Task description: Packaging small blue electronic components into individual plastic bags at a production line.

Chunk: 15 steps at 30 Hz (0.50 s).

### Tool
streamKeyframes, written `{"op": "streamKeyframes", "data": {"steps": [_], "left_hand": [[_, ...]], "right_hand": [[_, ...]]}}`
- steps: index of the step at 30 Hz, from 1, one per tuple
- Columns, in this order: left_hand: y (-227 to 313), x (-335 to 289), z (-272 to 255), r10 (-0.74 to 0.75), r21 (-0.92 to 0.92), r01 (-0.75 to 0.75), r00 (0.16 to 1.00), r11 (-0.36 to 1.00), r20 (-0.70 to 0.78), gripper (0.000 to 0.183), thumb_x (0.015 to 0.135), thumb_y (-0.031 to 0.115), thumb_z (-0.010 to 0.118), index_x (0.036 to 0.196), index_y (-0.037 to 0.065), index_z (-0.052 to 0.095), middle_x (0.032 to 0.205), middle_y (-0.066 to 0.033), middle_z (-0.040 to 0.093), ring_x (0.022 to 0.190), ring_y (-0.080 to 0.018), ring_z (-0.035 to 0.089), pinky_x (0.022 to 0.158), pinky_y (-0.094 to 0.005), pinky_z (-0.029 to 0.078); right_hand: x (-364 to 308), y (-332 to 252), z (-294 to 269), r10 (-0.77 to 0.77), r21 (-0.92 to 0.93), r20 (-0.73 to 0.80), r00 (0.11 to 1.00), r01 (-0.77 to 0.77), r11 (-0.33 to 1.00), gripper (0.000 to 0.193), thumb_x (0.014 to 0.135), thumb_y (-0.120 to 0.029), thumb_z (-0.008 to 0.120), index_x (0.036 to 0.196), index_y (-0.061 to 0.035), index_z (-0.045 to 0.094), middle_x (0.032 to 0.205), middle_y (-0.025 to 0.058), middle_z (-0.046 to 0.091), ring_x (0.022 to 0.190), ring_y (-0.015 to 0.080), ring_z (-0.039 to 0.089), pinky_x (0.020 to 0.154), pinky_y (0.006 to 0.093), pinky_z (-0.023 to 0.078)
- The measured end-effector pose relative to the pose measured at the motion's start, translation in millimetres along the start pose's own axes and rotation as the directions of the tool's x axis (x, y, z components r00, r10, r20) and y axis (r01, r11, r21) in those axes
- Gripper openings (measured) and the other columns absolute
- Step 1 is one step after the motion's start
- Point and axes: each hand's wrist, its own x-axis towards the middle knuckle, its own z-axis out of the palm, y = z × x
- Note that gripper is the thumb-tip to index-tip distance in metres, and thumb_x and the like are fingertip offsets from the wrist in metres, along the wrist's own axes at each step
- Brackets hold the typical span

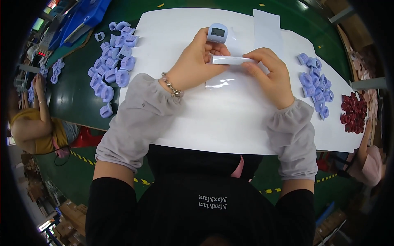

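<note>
My left hand (193, 65) is closed round a small lavender device with a grey display (217, 33), held upright above its fingers. A glossy white strip (230, 60) runs from beside the left thumb to my right hand (271, 74). The right thumb and fingers pinch the strip's right end. Whether the left hand also grips the strip's other end, I cannot tell. Just below the strip, a shiny clear sheet (221, 82) lies on the white table covering (221, 127).
Lavender ring-shaped pieces (110, 61) lie heaped at the left, with another lavender group (315, 84) at the right. Beyond that sit dark red pieces (353, 112). A white paper (266, 28) lies at the back; a blue bin (85, 18) stands far left. People sit at both sides.
</note>
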Motion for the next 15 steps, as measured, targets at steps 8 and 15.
{"op": "streamKeyframes", "data": {"steps": [8,15], "left_hand": [[4.9,-3.7,7.2,0.145,0.138,-0.130,0.983,0.982,-0.108,0.053,0.079,0.013,0.075,0.120,0.000,0.045,0.106,-0.0100,0.060,0.095,-0.0160,0.063,0.081,-0.0276,0.048],[2.7,-1.9,8.6,-0.023,0.040,0.033,0.972,0.999,-0.234,0.051,0.078,0.015,0.076,0.115,-0.002,0.044,0.097,-0.0106,0.063,0.091,-0.0156,0.063,0.080,-0.0276,0.051]], "right_hand": [[2.1,1.6,6.7,-0.126,-0.109,0.005,0.992,0.126,0.986,0.014,0.080,-0.004,0.068,0.094,-0.0008,0.067,0.090,0.0095,0.062,0.082,0.0237,0.059,0.071,0.0305,0.047],[2.0,-2.7,14.9,-0.347,-0.533,-0.133,0.928,0.228,0.815,0.021,0.074,-0.004,0.071,0.095,-0.0063,0.070,0.087,0.0030,0.061,0.077,0.0208,0.055,0.069,0.0325,0.041]]}}
